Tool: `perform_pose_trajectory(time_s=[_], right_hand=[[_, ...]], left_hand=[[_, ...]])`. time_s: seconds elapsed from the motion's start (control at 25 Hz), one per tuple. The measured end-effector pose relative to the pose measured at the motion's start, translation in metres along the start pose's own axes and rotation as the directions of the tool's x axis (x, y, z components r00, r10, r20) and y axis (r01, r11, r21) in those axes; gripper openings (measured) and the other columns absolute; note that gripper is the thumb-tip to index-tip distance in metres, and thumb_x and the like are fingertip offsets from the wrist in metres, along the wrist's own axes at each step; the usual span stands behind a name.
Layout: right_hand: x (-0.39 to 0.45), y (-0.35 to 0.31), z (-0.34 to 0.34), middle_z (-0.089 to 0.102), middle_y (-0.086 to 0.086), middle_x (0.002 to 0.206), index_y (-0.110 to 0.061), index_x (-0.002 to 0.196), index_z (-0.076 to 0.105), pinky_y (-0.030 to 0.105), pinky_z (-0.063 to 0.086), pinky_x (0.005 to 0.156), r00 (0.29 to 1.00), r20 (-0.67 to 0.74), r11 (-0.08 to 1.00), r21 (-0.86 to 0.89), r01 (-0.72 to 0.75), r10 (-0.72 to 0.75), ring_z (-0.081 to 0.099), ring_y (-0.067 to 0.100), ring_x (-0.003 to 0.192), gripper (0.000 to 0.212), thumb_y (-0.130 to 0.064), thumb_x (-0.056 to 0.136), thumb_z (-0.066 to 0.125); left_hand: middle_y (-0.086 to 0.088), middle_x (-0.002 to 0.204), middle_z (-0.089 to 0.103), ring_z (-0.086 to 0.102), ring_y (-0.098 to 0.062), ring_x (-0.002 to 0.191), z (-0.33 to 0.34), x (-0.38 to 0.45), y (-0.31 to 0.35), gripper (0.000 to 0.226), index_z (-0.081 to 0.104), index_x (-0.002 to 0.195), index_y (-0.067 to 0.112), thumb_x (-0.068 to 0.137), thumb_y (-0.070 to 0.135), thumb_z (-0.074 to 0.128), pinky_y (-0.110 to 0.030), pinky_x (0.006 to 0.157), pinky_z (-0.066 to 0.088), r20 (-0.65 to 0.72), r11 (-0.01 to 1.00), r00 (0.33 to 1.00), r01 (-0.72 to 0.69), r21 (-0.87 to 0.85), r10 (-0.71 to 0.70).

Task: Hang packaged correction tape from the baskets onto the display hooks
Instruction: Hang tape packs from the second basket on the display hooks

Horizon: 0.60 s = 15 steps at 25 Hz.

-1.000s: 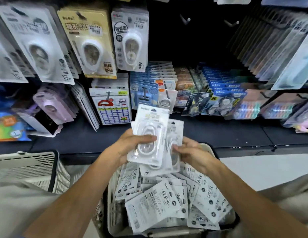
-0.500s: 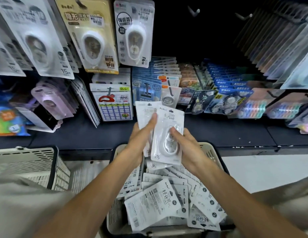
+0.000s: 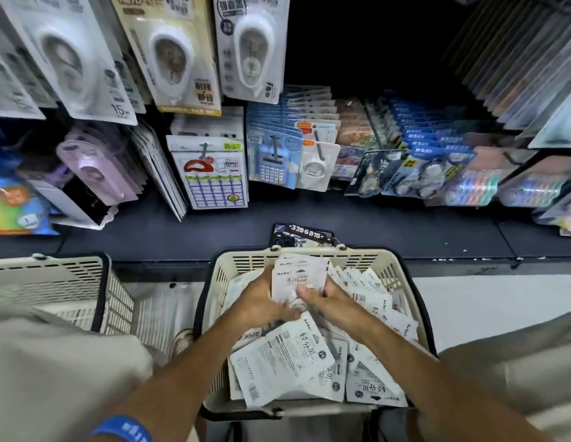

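A cream basket (image 3: 245, 262) in front of me is filled with several white correction tape packs (image 3: 284, 358). My left hand (image 3: 261, 303) and my right hand (image 3: 328, 303) are down inside it, both gripping a small stack of packs (image 3: 298, 274) held upright between them. My right thumb presses on the front pack. Above, similar correction tape packs (image 3: 252, 46) hang on the display hooks. A dark gap in the display (image 3: 367, 43) lies to their right; no hooks show in it now.
A second cream basket (image 3: 48, 282) stands at the left. A dark shelf ledge (image 3: 389, 231) runs behind the baskets. Rows of hanging stationery packs (image 3: 418, 164) fill the lower display. A dark tag with numbers (image 3: 304, 235) sits behind the basket rim.
Both hands, holding packs, dropped from in front of the shelf down into the basket. The view tilted down, so the bare hooks at the top left the frame.
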State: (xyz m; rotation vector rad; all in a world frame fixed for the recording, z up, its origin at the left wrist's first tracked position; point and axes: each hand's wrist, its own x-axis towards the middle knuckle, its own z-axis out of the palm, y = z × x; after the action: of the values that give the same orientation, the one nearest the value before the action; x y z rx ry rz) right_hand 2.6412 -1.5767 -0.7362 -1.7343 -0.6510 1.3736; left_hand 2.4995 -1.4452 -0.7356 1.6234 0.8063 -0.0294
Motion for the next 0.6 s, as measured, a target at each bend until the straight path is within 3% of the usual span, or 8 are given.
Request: perform_pose_trajectory(time_s=[0.12,0.28,0.44,0.52,0.6], right_hand=[[-0.002,-0.026,-0.007,0.071,0.0,0.125,-0.022,0.143,0.044,0.03,0.059,0.082,0.985,0.01,0.971,0.167,0.168,-0.172,0.07,0.02,0.111,0.072,-0.024,0.083,0.083],[-0.017,-0.103,-0.032,0.069,-0.003,0.127,-0.035,0.132,0.057,0.039,0.059,0.088,0.897,-0.191,0.893,0.143,0.427,-0.398,0.067,0.02,0.116,0.079,-0.041,0.063,0.094],[-0.045,-0.167,-0.042,0.07,0.003,0.126,-0.035,0.131,0.059,0.031,0.059,0.083,0.822,-0.135,0.818,0.097,0.566,-0.553,0.07,0.024,0.112,0.07,-0.034,0.069,0.093],[-0.053,-0.19,-0.039,0.074,0.009,0.119,-0.034,0.124,0.064,0.031,0.061,0.074,0.77,-0.243,0.762,0.148,0.63,-0.59,0.073,0.027,0.103,0.063,-0.039,0.068,0.092],[-0.057,-0.213,-0.038,0.075,0.014,0.111,-0.034,0.119,0.067,0.031,0.06,0.054,0.727,-0.342,0.701,0.222,0.678,-0.595,0.076,0.03,0.085,0.059,-0.043,0.066,0.092]], left_hand=[[0.01,0.103,0.078,0.073,-0.013,0.101,-0.01,0.004,0.023,0.072,0.067,0.116,0.023,0.05,0.015,0.096,-0.022,0.078,0.057,-0.075,0.984,0.993,-0.104,-0.148,0.094],[0.013,0.102,0.079,0.075,-0.004,0.092,-0.032,-0.001,0.094,0.074,0.067,0.107,0.031,0.039,0.03,0.096,-0.019,0.067,0.058,-0.252,0.877,0.955,-0.253,-0.408,0.158],[0.007,0.102,0.08,0.077,-0.013,0.092,-0.07,-0.022,0.165,0.059,0.073,0.1,0.043,0.046,0.039,0.099,-0.025,0.069,0.062,-0.223,0.827,0.918,-0.392,-0.403,0.327],[0.001,0.106,0.079,0.077,-0.019,0.097,-0.092,-0.028,0.189,0.072,0.071,0.111,0.03,0.045,0.039,0.098,-0.034,0.076,0.063,-0.168,0.826,0.918,-0.397,-0.399,0.36],[-0.005,0.108,0.079,0.076,-0.025,0.099,-0.112,-0.031,0.21,0.078,0.065,0.117,0.02,0.047,0.027,0.097,-0.036,0.076,0.062,-0.116,0.825,0.915,-0.399,-0.399,0.387]])
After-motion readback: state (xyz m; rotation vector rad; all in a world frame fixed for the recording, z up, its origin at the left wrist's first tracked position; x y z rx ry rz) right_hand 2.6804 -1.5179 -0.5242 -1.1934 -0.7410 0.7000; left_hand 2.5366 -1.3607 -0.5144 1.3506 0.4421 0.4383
